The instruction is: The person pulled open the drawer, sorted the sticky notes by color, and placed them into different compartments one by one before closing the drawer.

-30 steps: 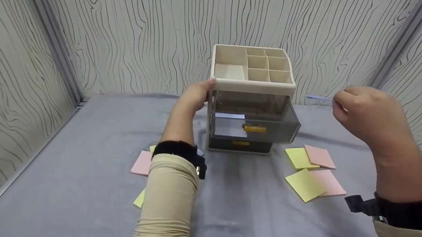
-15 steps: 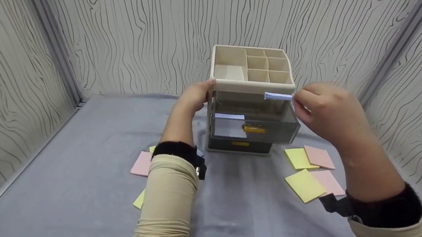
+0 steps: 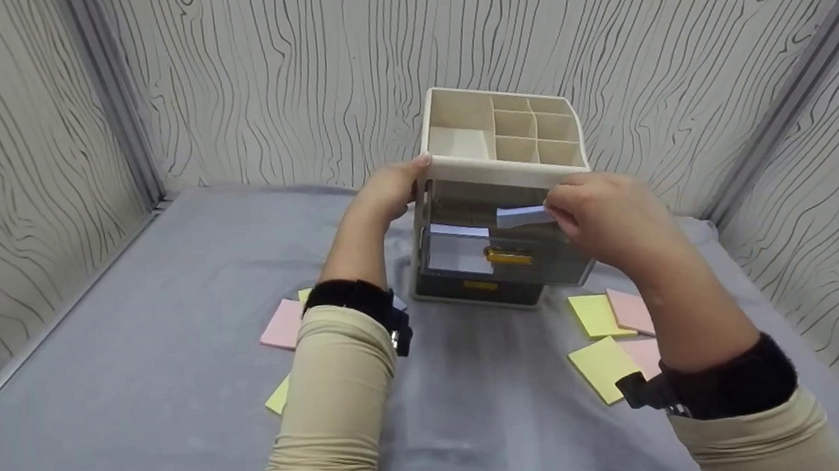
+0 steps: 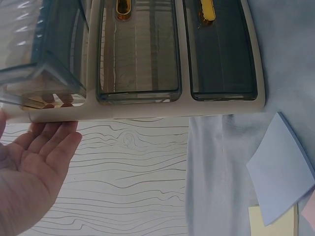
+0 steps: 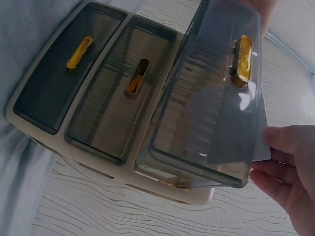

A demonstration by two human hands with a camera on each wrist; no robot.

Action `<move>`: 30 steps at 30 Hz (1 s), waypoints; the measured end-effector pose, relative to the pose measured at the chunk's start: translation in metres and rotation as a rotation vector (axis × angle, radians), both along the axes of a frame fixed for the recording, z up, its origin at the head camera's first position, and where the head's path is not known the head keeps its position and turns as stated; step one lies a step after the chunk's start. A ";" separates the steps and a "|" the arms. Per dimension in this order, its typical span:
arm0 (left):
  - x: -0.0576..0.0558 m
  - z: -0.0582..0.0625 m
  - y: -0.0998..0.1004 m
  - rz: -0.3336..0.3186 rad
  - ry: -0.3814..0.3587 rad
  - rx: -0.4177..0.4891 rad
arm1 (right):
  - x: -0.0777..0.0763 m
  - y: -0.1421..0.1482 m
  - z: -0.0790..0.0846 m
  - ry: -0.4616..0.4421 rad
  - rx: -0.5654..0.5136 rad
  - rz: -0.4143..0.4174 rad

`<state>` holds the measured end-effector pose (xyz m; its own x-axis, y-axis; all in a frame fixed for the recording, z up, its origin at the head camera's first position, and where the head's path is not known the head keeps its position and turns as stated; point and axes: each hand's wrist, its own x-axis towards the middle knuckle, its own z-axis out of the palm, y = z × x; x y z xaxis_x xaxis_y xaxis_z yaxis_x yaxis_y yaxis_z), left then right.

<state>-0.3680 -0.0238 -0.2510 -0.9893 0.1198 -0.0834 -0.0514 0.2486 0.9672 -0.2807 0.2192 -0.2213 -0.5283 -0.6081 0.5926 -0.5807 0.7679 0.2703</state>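
Observation:
A cream desk organizer [image 3: 500, 167] stands on the cloth, its smoky clear top drawer [image 3: 553, 262] pulled out. Inside that drawer, at its left, lies a pale blue sticky note pad [image 3: 457, 253]. My left hand [image 3: 388, 191] holds the organizer's upper left side, thumb on the front rim; in the left wrist view its fingers [image 4: 54, 142] lie along the side wall. My right hand [image 3: 609, 217] pinches another blue sticky note pad [image 3: 519, 217] over the drawer's right part. In the right wrist view, that pad [image 5: 263, 142] is partly behind the drawer front.
Right of the organizer lie yellow pads [image 3: 602, 371] and pink pads [image 3: 629, 310], overlapping. On the left, a pink pad [image 3: 281, 326] and yellow pad [image 3: 278, 396] are partly hidden by my forearm. The left wrist view shows a blue pad [image 4: 280, 169]. A patterned wall [image 3: 302, 72] stands behind.
My right hand has moved left with the blue sticky note pad, from beside the organizer to over the pulled-out drawer. My left hand stays in place on the organizer.

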 end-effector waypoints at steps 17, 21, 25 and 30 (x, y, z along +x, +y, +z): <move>0.001 0.001 -0.001 -0.022 0.006 -0.021 | -0.009 0.009 0.011 -0.507 0.058 -0.095; 0.001 0.001 -0.001 -0.028 0.007 -0.016 | -0.009 0.007 0.016 -0.586 0.069 -0.126; 0.000 0.000 -0.001 -0.022 0.009 -0.013 | -0.010 0.006 0.020 -0.653 0.075 -0.167; 0.001 0.001 -0.001 -0.021 0.004 -0.020 | -0.009 0.007 0.021 -0.684 0.093 -0.165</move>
<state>-0.3668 -0.0245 -0.2505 -0.9869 0.1390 -0.0817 -0.0418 0.2689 0.9623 -0.2901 0.2260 -0.1998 -0.8529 -0.5202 0.0451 -0.5219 0.8518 -0.0450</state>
